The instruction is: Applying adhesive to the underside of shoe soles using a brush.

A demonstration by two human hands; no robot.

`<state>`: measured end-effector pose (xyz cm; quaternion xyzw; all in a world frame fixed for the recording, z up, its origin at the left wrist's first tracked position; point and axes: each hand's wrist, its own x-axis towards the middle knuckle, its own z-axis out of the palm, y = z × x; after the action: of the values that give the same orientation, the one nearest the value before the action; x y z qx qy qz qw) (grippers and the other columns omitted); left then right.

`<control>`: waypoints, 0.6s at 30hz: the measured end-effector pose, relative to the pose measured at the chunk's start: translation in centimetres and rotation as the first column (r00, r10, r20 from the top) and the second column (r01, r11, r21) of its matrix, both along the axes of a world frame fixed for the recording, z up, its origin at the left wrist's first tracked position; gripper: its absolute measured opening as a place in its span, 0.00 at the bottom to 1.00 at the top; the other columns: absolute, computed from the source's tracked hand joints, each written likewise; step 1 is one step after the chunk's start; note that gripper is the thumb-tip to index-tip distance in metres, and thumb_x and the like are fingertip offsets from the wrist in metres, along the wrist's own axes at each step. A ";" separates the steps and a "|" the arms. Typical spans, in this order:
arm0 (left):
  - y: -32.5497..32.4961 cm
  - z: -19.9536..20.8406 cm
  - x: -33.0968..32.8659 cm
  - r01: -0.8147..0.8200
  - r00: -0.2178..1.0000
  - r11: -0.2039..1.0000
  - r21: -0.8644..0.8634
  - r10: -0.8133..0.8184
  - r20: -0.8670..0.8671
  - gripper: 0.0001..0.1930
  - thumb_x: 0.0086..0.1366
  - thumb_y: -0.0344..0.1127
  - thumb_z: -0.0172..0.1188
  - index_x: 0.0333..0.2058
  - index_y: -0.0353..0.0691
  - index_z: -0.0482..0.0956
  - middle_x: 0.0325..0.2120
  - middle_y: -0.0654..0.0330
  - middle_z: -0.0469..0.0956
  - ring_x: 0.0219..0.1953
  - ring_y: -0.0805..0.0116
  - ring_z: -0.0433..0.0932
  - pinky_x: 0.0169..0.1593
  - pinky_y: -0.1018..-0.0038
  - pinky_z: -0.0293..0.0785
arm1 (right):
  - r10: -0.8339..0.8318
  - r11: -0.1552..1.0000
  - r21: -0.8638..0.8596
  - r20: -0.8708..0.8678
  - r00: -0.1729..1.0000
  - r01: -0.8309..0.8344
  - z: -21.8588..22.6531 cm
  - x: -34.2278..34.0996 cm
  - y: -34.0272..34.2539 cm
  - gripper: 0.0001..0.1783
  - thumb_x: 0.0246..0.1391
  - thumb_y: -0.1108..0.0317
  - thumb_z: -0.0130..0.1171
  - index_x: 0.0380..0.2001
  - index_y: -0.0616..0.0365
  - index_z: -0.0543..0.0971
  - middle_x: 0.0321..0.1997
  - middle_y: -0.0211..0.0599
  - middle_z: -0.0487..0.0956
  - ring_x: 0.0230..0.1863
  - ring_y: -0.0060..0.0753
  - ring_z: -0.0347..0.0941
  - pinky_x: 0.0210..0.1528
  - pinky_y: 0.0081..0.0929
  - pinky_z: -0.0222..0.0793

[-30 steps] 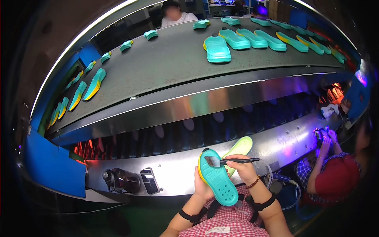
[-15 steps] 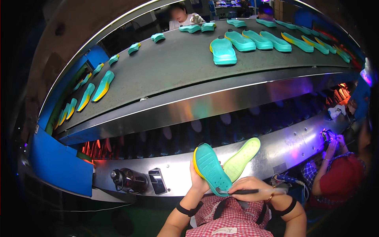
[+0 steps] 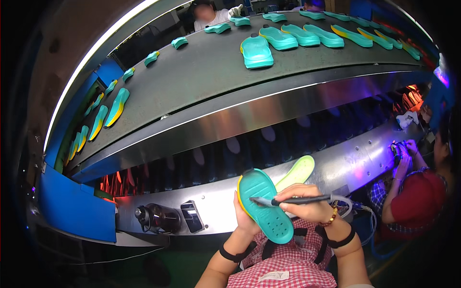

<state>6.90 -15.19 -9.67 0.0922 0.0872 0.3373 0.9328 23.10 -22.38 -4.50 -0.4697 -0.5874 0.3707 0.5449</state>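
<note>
My left hand (image 3: 245, 218) is closed round the edge of a teal shoe sole (image 3: 276, 223) with a yellow side, its holed end toward me. In my right hand (image 3: 307, 204) is a black-handled brush (image 3: 314, 198) with a clear tube at its back end. The bristles touch the sole's upper face near its middle. Beyond the right hand, a pale green insole-shaped piece (image 3: 300, 169) is partly hidden by the hand and the sole.
A dark bottle (image 3: 161, 218) and a phone (image 3: 192, 217) stand on the metal ledge (image 3: 218, 211) at left. Rows of teal soles (image 3: 257, 52) ride the belt (image 3: 192, 77) ahead. A co-worker in red (image 3: 415, 201) works at right; another person (image 3: 211, 19) is across the belt.
The brush has moved from the sole's near end up to its middle. My right hand has risen with it. The soles on the belt appear shifted left and up as the view moved.
</note>
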 end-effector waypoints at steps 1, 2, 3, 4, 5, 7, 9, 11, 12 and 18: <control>0.1 0.2 0.2 -0.028 1.000 0.998 -0.057 0.028 -0.003 0.40 0.57 0.67 0.21 0.51 0.41 0.63 0.42 0.45 0.71 0.41 0.51 0.73 0.46 0.60 0.69 | -0.002 1.000 -0.001 -0.004 1.000 0.002 -0.2 -0.1 -0.3 0.10 0.41 0.75 0.60 0.32 0.61 0.78 0.34 0.40 0.78 0.37 0.32 0.75 0.43 0.27 0.68; 0.2 0.0 0.0 -0.017 0.994 0.999 0.046 0.021 -0.106 0.41 0.55 0.70 0.21 0.51 0.41 0.63 0.41 0.45 0.71 0.40 0.51 0.73 0.44 0.59 0.70 | 0.114 0.990 0.073 0.063 0.991 -0.119 -0.4 -0.4 -0.9 0.10 0.41 0.75 0.60 0.32 0.61 0.78 0.34 0.40 0.78 0.37 0.33 0.75 0.43 0.28 0.68; 0.4 0.0 -0.1 -0.017 0.994 0.999 0.047 0.022 -0.109 0.41 0.55 0.70 0.21 0.51 0.41 0.63 0.41 0.45 0.71 0.40 0.51 0.73 0.44 0.59 0.70 | 0.226 0.959 0.140 0.139 0.964 -0.245 -0.5 -0.5 -1.0 0.10 0.42 0.75 0.60 0.32 0.61 0.78 0.34 0.39 0.78 0.37 0.34 0.75 0.43 0.28 0.68; 0.5 0.0 -0.2 -0.033 0.997 0.993 0.116 0.041 -0.072 0.42 0.54 0.71 0.21 0.51 0.41 0.64 0.40 0.45 0.71 0.39 0.51 0.73 0.43 0.59 0.70 | 0.301 0.929 0.174 0.162 0.940 -0.328 0.2 -0.5 -1.3 0.10 0.41 0.75 0.60 0.31 0.61 0.78 0.34 0.40 0.78 0.37 0.36 0.75 0.43 0.29 0.68; 0.7 0.1 -0.3 -0.050 0.998 0.982 0.183 0.057 -0.034 0.44 0.53 0.72 0.21 0.50 0.41 0.64 0.39 0.45 0.71 0.38 0.51 0.73 0.42 0.59 0.70 | 0.385 0.905 0.171 0.060 0.921 -0.389 0.1 -0.4 -1.3 0.10 0.40 0.76 0.60 0.31 0.62 0.78 0.34 0.41 0.78 0.38 0.36 0.74 0.44 0.29 0.68; 0.8 0.5 0.0 -0.119 0.986 0.986 0.113 0.131 -0.100 0.45 0.51 0.74 0.21 0.49 0.40 0.64 0.37 0.45 0.72 0.35 0.52 0.73 0.40 0.60 0.70 | 0.205 0.962 0.182 0.020 0.979 -0.205 0.4 0.3 -1.6 0.10 0.40 0.76 0.60 0.31 0.63 0.78 0.33 0.42 0.78 0.38 0.37 0.75 0.44 0.30 0.68; 1.4 0.4 0.2 -0.270 0.954 0.924 0.271 0.294 -0.053 0.46 0.51 0.74 0.22 0.48 0.38 0.65 0.36 0.45 0.72 0.35 0.52 0.72 0.38 0.60 0.70 | 0.058 0.972 0.218 0.141 0.988 -0.088 -0.5 0.8 -0.8 0.09 0.40 0.77 0.59 0.30 0.62 0.78 0.35 0.41 0.78 0.40 0.38 0.74 0.44 0.31 0.68; 1.8 0.6 -0.1 -0.289 0.952 0.906 0.308 0.305 -0.005 0.46 0.51 0.74 0.23 0.47 0.35 0.66 0.36 0.46 0.71 0.34 0.53 0.72 0.39 0.60 0.69 | 0.236 0.934 0.225 0.198 0.951 -0.278 -0.1 -0.1 -1.7 0.09 0.41 0.77 0.60 0.31 0.61 0.78 0.36 0.41 0.78 0.41 0.38 0.73 0.44 0.31 0.68; 1.9 0.6 -0.4 -0.312 0.949 0.902 0.297 0.307 0.066 0.46 0.50 0.75 0.27 0.47 0.36 0.66 0.37 0.46 0.71 0.35 0.53 0.71 0.40 0.60 0.68 | 0.278 0.915 0.234 0.223 0.934 -0.328 0.0 -0.5 -2.2 0.09 0.41 0.76 0.60 0.31 0.61 0.78 0.36 0.41 0.78 0.41 0.38 0.73 0.44 0.30 0.69; 2.3 1.3 -0.5 -0.356 0.934 0.864 0.357 0.316 0.167 0.45 0.49 0.75 0.34 0.49 0.38 0.67 0.42 0.45 0.69 0.38 0.52 0.70 0.43 0.59 0.67 | 0.134 0.964 0.200 0.195 0.972 -0.173 -1.3 1.6 -2.2 0.10 0.41 0.76 0.60 0.32 0.60 0.78 0.37 0.40 0.78 0.41 0.37 0.73 0.46 0.31 0.68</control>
<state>6.38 -12.90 -8.42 0.2378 -0.0133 0.5094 0.8269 24.73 -24.56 -5.81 -0.3921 -0.7057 0.3020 0.5070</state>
